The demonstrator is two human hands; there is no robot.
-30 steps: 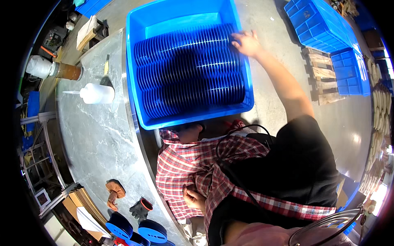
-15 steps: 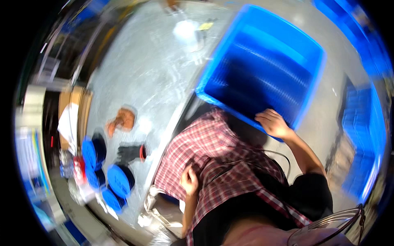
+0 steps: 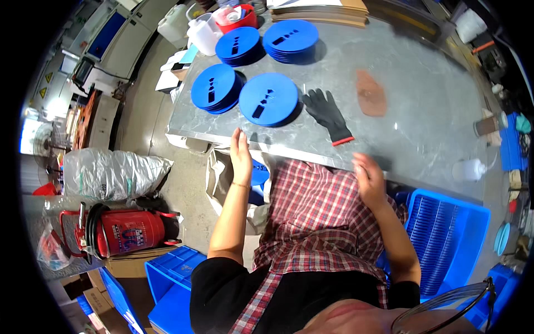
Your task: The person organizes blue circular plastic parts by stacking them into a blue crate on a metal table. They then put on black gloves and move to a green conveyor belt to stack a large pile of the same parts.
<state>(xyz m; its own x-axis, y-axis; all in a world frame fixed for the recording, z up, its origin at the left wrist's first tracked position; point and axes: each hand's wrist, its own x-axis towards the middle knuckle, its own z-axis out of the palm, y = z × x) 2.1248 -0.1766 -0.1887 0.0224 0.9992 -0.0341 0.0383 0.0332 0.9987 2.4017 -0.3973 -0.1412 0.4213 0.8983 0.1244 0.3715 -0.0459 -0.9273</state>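
My left hand (image 3: 240,158) is raised over the front edge of the grey table (image 3: 434,150), its fingers stretched out and nothing in it. Just beyond its fingertips stands a stack of round blue discs (image 3: 269,100) with dark cut-outs. More blue stacks (image 3: 213,86) stand behind and beside that one. My right hand (image 3: 370,181) hovers at the table edge above my checked apron, fingers loosely bent and apart, holding nothing. Nearest to it on the table lies a black glove (image 3: 325,111) with a red cuff. A flat brown piece (image 3: 370,93) lies farther back.
Below my left forearm, a pale sack (image 3: 218,175) holds blue discs. At my right stands a blue crate (image 3: 479,222) with ribbed rows of blue pieces. A red fire extinguisher (image 3: 133,229) lies at the left, near blue crates (image 3: 172,306). White jugs (image 3: 204,36) stand behind the discs.
My view has swung left, toward the disc stacks. My right hand has left the rim of the blue crate. My left hand has risen from my lap to the table edge.
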